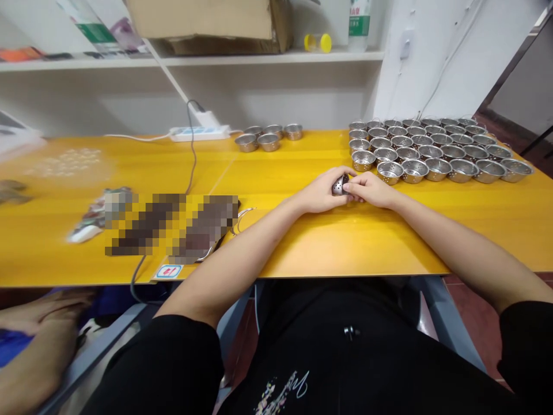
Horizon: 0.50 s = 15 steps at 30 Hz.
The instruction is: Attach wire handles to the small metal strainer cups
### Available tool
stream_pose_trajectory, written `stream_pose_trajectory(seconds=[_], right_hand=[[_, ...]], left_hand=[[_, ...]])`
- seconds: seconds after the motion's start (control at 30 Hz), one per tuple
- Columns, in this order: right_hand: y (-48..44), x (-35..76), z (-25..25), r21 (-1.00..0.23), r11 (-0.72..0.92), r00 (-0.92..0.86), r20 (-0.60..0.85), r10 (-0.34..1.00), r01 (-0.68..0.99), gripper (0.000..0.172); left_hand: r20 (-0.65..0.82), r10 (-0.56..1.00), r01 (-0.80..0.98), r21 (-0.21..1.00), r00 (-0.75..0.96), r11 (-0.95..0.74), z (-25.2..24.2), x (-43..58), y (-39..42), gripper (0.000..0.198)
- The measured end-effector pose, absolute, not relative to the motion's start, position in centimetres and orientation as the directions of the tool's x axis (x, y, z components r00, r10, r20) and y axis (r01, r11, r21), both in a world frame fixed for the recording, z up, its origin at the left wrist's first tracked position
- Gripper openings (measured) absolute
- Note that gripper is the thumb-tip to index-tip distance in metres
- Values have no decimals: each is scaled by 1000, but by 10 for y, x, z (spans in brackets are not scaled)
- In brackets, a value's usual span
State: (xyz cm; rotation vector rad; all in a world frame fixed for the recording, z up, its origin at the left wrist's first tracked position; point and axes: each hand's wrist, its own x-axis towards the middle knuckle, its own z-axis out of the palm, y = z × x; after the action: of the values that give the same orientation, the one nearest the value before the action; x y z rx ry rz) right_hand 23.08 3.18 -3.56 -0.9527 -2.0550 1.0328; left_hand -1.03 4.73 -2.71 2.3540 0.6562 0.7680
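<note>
Both my hands meet over the yellow table point(285, 242), around one small perforated metal cup point(339, 185). My left hand point(325, 191) wraps the cup from the left, with its fingers curled over the far side. From the right, my right hand point(369, 189) pinches the cup's edge. Just beyond and to the right stand rows of similar perforated metal cups point(415, 170), many with thin wire handles. A smaller group of metal cups point(268, 142) sits near the wall, left of centre.
A white power strip point(199, 134) with cables lies at the back. Blurred-out dark flat objects point(205, 227), thin wire loops point(245, 216) and small pale pieces point(71, 162) are on the left. A shelf point(207, 60) holds a cardboard box. Another person's arm point(43, 340) shows lower left.
</note>
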Motion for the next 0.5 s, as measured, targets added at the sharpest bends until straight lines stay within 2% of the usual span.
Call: stream_pose_trajectory(seconds=[0.37,0.5], right_hand=[[36,235,-36,-870,424,-524,245,816,254,81],[34,236,-36,-873,429,-500,272,822,231,77]], left_hand=[[403,569,204,659,717,-724,-30,-8,51,65],[417,599,207,676,683,-707,-43,-7,61,80]])
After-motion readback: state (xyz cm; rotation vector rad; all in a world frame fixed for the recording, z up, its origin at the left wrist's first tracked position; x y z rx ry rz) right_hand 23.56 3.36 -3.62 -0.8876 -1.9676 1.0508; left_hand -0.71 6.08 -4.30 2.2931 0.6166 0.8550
